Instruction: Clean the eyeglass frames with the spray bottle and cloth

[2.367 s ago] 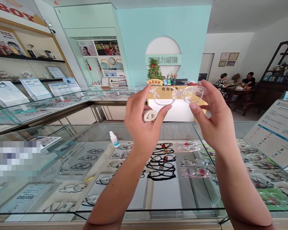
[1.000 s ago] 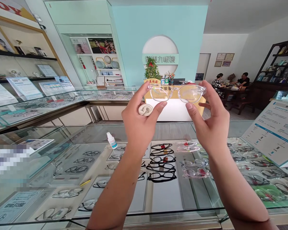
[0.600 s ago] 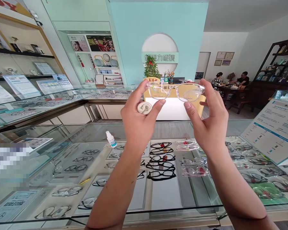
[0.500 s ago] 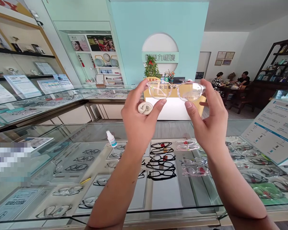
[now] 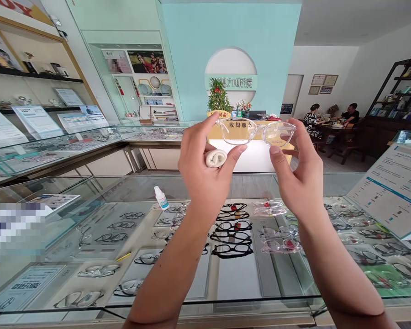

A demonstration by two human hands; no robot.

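A pair of clear-framed eyeglasses (image 5: 259, 130) is raised above the glass counter, its lenses facing me. My left hand (image 5: 208, 160) pinches the left end of the frame between thumb and fingers. Tucked in that same palm is a rolled whitish cloth (image 5: 216, 158). At the other end, my right hand (image 5: 299, 164) grips the frame near the right lens, thumb below and fingers above. Faint lettering shows on the right lens. Below my hands, a column of black-framed glasses (image 5: 232, 230) and several clear and pinkish pairs (image 5: 281, 246) lie on the display.
A white spray bottle (image 5: 161, 198) stands on the glass counter (image 5: 198, 302). A tilted printed sign (image 5: 393, 187) is at the right. Beyond are a cashier desk (image 5: 250, 157) with a plant (image 5: 218, 95), and two people (image 5: 349, 116) seated at a table at the far right.
The eyeglasses and both hands have shifted, the left hand slightly to the right. The frame now tilts a little, its right side turned. Both hands keep their hold.
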